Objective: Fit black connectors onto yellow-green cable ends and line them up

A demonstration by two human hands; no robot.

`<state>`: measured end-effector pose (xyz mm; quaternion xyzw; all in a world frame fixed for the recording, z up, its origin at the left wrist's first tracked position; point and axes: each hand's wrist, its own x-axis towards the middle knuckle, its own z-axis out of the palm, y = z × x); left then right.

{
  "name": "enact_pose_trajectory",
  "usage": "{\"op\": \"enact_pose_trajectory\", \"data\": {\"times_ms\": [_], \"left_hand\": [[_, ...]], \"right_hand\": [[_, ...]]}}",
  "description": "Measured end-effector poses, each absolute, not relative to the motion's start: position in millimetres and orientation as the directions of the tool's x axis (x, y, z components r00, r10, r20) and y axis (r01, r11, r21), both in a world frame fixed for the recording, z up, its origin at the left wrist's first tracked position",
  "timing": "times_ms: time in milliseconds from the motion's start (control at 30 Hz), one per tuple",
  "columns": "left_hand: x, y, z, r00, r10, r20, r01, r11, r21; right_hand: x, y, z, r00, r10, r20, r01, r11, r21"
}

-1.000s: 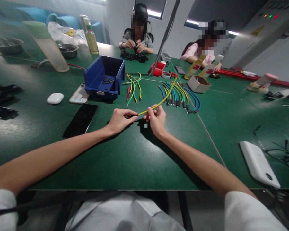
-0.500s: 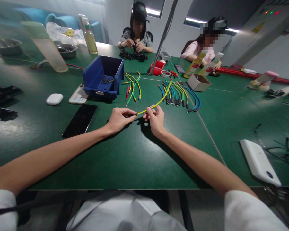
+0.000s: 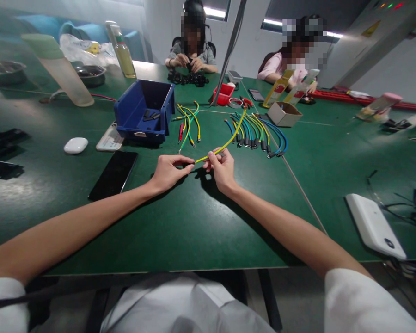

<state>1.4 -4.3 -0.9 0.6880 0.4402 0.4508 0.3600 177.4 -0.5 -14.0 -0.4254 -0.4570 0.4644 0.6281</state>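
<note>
My left hand [image 3: 171,173] pinches a small black sleeve [image 3: 190,163] at the near end of a yellow cable [image 3: 235,134]; the fingers hide most of it. Thumb and fingers of my right hand [image 3: 223,169] grip the same cable a little farther along, and its free end curves up and away. Beyond the right hand lies a row of yellow, green and blue cables [image 3: 251,132] with black sleeves on their near ends. Several cables without black sleeves [image 3: 190,121] lie beyond the left hand, beside a blue bin [image 3: 140,111] with black sleeves inside.
A black phone [image 3: 113,175] and a white case [image 3: 76,145] lie left of my hands. To the right are a white device [image 3: 374,225] and glasses [image 3: 407,210]. Farther back stand a small carton [image 3: 284,114], a red box [image 3: 223,95] and bottles. Two people sit across the table.
The camera view has shifted slightly. Both hands keep their grips on the black sleeve and the yellow cable, with hardly any movement.
</note>
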Motion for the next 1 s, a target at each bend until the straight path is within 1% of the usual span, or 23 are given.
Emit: {"op": "enact_pose_trajectory", "data": {"times_ms": [67, 133, 233, 333, 433, 533, 767, 867, 1000], "left_hand": [[1.5, -5.5, -0.3, 0.194, 0.923, 0.333, 0.315, -0.38, 0.87], [2.0, -5.6, -0.1, 0.194, 0.924, 0.329, 0.321, -0.377, 0.869], [2.9, -4.2, -0.6, 0.208, 0.936, 0.283, 0.269, -0.333, 0.904], [2.8, -3.7, -1.0, 0.216, 0.937, 0.275, 0.253, -0.326, 0.911], [1.8, -6.0, -0.2, 0.227, 0.909, 0.349, 0.319, -0.408, 0.856], [1.4, -8.2, 0.9, 0.241, 0.88, 0.409, 0.353, -0.472, 0.808], [2.7, -6.1, 0.4, 0.252, 0.906, 0.341, 0.315, -0.41, 0.856], [2.8, -3.9, -0.8, 0.254, 0.909, 0.331, 0.277, -0.396, 0.875], [1.6, 0.5, -5.2, 0.23, 0.925, 0.301, 0.292, -0.361, 0.886]], "right_hand": [[176.7, -1.9, -12.9, 0.152, 0.973, 0.172, -0.195, 0.2, -0.96], [175.6, -4.2, -11.5, 0.142, 0.972, 0.188, -0.178, 0.212, -0.961], [174.3, -6.9, -9.9, 0.13, 0.965, 0.226, -0.164, 0.245, -0.956], [174.0, -6.2, -10.1, 0.137, 0.969, 0.205, -0.172, 0.227, -0.959], [174.5, -4.3, -10.9, 0.138, 0.977, 0.165, -0.185, 0.189, -0.964], [174.5, -4.0, -10.4, 0.127, 0.976, 0.176, -0.19, 0.198, -0.962], [174.7, -3.9, -12.3, 0.144, 0.972, 0.183, -0.205, 0.211, -0.956], [175.6, -2.8, -13.9, 0.176, 0.966, 0.187, -0.214, 0.223, -0.951], [176.7, -2.2, -13.8, 0.237, 0.954, 0.185, -0.22, 0.238, -0.946]]}}
